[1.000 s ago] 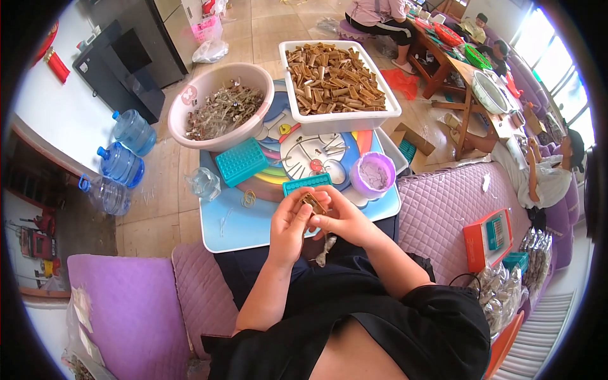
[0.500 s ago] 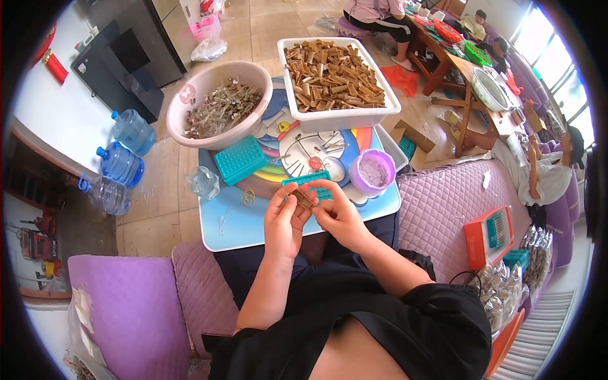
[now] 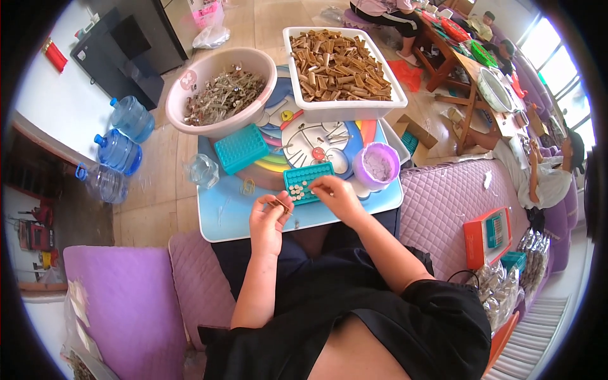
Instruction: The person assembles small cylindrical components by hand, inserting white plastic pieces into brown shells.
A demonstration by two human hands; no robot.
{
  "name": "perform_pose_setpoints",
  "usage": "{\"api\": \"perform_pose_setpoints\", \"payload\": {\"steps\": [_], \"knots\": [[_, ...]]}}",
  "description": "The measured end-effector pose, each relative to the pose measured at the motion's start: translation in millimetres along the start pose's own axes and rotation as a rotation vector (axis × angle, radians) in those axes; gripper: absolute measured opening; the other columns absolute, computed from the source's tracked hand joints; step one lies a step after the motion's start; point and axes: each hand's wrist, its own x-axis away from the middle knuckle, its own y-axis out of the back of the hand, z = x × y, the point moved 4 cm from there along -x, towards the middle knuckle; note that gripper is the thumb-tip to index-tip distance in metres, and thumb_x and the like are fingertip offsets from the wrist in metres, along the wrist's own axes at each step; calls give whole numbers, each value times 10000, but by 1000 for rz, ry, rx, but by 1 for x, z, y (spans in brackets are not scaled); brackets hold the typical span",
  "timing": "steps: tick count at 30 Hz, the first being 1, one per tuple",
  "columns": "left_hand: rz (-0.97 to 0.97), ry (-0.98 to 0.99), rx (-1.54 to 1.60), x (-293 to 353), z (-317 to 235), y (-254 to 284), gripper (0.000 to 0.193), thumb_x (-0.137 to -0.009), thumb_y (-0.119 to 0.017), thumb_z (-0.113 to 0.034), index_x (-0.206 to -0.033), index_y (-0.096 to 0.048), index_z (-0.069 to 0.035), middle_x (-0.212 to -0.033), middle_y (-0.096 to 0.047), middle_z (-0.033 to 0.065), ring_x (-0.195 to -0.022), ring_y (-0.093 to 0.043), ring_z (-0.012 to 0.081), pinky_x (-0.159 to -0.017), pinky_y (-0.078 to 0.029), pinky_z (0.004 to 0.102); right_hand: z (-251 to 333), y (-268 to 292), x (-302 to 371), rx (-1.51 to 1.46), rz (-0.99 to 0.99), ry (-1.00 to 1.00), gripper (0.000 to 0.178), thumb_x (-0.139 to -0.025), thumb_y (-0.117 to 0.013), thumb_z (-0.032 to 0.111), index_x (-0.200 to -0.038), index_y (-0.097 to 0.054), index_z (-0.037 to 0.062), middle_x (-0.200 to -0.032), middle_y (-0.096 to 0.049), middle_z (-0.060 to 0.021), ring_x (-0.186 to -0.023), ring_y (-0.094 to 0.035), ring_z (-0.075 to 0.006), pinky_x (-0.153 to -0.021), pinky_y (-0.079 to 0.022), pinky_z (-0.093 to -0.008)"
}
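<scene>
My left hand (image 3: pixel 266 221) is closed around a small brown piece (image 3: pixel 277 204), thin and strip-like, at the table's near edge. My right hand (image 3: pixel 339 197) has its fingertips pinched together at the right side of a teal tray with holes (image 3: pixel 323 170). Whatever lies between those fingertips is too small to make out. Several small round cream-coloured pieces (image 3: pixel 296 190) sit in the tray's near-left part. Just right of the tray stands a purple tub (image 3: pixel 394 166) with pale contents. A second teal block with holes (image 3: pixel 241 149) rests to the left, beside a clear container (image 3: pixel 202 171).
A pink basin (image 3: pixel 180 101) of thin metallic-looking strips and a white bin (image 3: pixel 345 113) of brown pieces stand at the table's far side. Rubber bands (image 3: pixel 247 186) lie on the cartoon-printed table (image 3: pixel 253 228). Water bottles (image 3: pixel 119 152) stand left; other people sit at a long table back right.
My hands have come apart. The left lowered slightly with the brown piece; the right let go of it and moved right, to the teal tray. The tray's round pieces now show.
</scene>
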Motion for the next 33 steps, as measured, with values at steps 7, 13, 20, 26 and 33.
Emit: {"api": "perform_pose_setpoints", "payload": {"steps": [7, 13, 20, 26, 33], "knots": [[-40, 6, 82, 3, -13, 16, 195, -903, -469, -45, -1093, -495, -8, -1112, -578, 195, -1026, -595, 292, -920, -485, 414, -40, -14, -19, 336, 169, 73, 142, -745, -613, 84, -876, -646, 41, -857, -615, -139, -814, -594, -331, -749, -478, -396], [-27, 20, 99, 2, -12, 22, 189, -914, -451, -51, -1092, -499, -7, -1101, -582, 196, -1016, -599, 287, -907, -496, 410, -42, -26, -20, 335, 203, 54, 144, -747, -606, 76, -883, -645, 49, -857, -608, -146, -830, -593, -337, -746, -475, -401], [-23, 42, 123, -1, -9, 22, 182, -915, -447, -43, -1085, -502, -11, -1082, -588, 195, -1003, -603, 284, -902, -499, 411, -39, -33, -25, 240, 237, 131, 121, -753, -597, 67, -864, -641, 51, -844, -607, -132, -811, -595, -323, -730, -479, -390], [-39, 45, 132, -2, -8, 25, 177, -913, -448, -40, -1078, -502, -9, -1078, -587, 199, -996, -605, 283, -898, -505, 409, -36, -32, -25, 324, 296, 276, 70, -768, -619, 69, -821, -645, 32, -836, -607, -98, -826, -591, -272, -734, -479, -355], [-32, 51, 138, -2, -7, 24, 177, -910, -440, -33, -1075, -500, -6, -1072, -588, 198, -988, -607, 279, -897, -506, 411, -36, -29, -27, 358, 390, 238, 103, -766, -626, 77, -864, -645, 48, -836, -599, -94, -833, -584, -278, -745, -477, -360]]}}
